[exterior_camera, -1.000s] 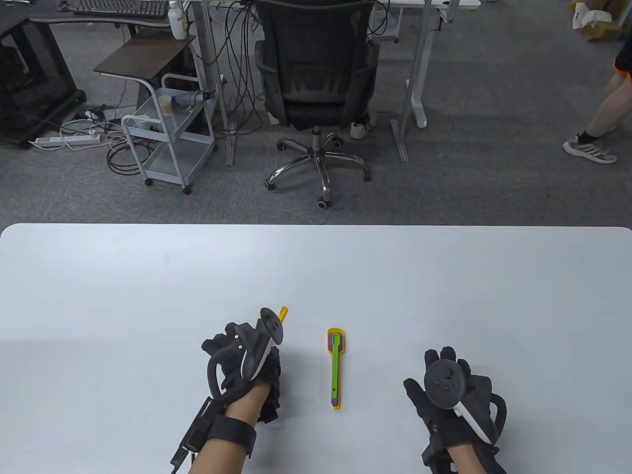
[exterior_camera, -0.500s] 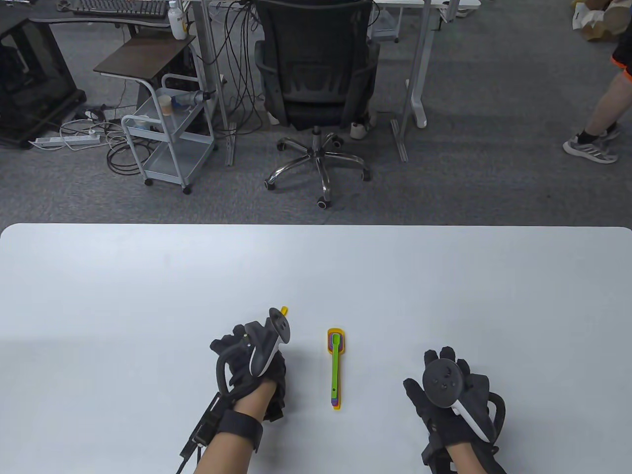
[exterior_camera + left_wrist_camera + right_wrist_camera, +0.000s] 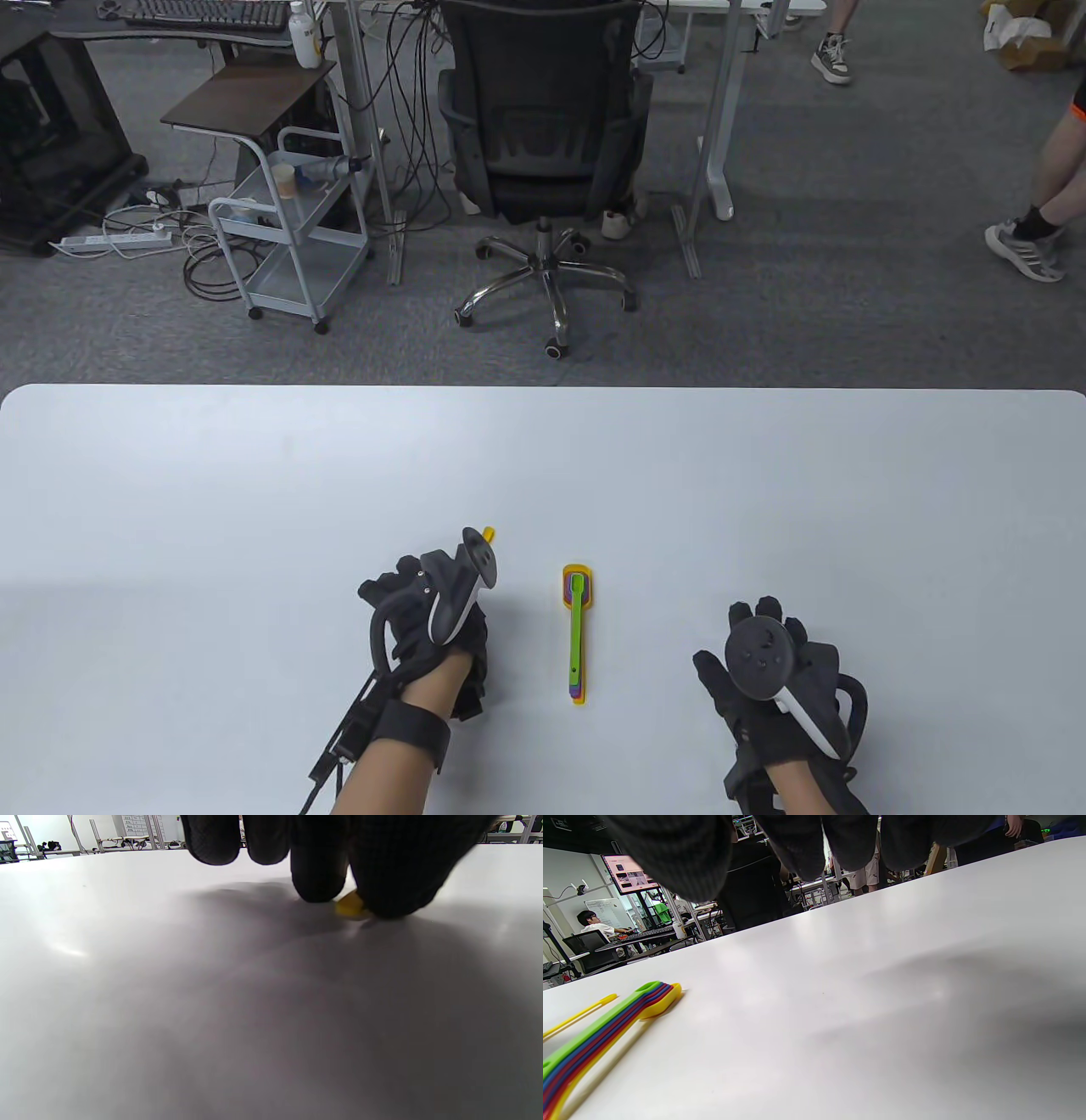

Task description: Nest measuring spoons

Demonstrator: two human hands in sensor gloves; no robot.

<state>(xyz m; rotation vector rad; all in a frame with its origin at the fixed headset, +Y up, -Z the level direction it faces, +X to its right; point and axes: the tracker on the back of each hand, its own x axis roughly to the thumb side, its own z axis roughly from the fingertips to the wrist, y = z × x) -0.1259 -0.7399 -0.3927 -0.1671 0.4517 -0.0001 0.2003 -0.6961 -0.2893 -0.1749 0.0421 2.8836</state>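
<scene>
Your left hand (image 3: 424, 615) down on white table (image 3: 254, 475), fingers (image 3: 318, 878) curled onto small yellow spoon (image 3: 350, 906), its handle tip poking out far side. Nested spoon stack (image 3: 576, 632) lies just right, untouched. Your right hand (image 3: 776, 671) rests flat, fingers relaxed, holding nothing.

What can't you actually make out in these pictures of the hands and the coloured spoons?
- Yellow spoon: table view, bowl hidden under the left hand; left wrist view shows only a sliver between fingertips.
- Nested spoon stack: right wrist view, cut off by the left edge.
- Right hand: palm contact with table hidden.
</scene>
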